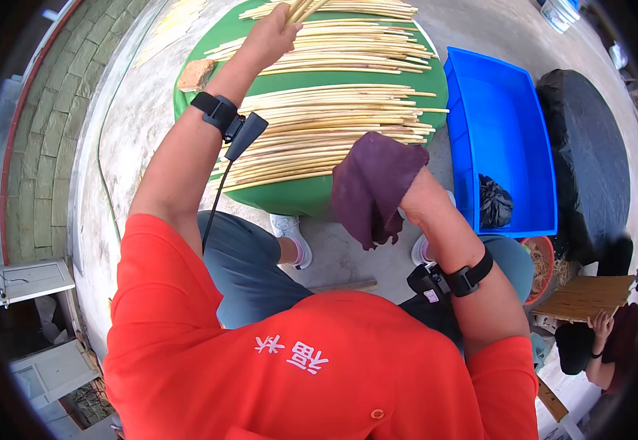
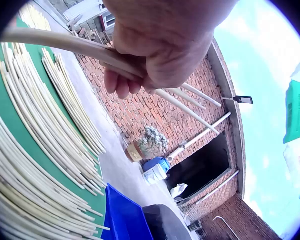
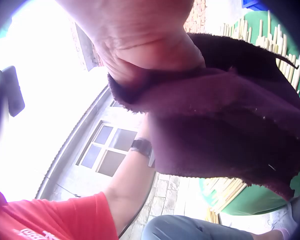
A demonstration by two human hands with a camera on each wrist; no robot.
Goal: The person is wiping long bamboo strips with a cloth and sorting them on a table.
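My left hand [image 1: 266, 40] is raised over the far left part of a green-covered table [image 1: 282, 194]. It grips a few pale peeled sticks [image 2: 70, 42], fingers curled round them in the left wrist view. A dark purple cloth [image 1: 378, 183] with frayed edges hangs from my right hand [image 1: 423, 198], at the table's near right edge. In the right wrist view the cloth wraps over the palm and hides the fingers. Between the hands, rows of similar sticks [image 1: 319, 128] lie side by side across the table.
A brick [image 1: 196, 75] sits at the table's left edge. To the right stand a blue bin [image 1: 466, 81] with a black plastic bag [image 1: 495, 202] inside, and a black-covered round object [image 1: 590, 139]. Another person holds cardboard [image 1: 587, 297] at lower right, near a reddish tub [image 1: 546, 257].
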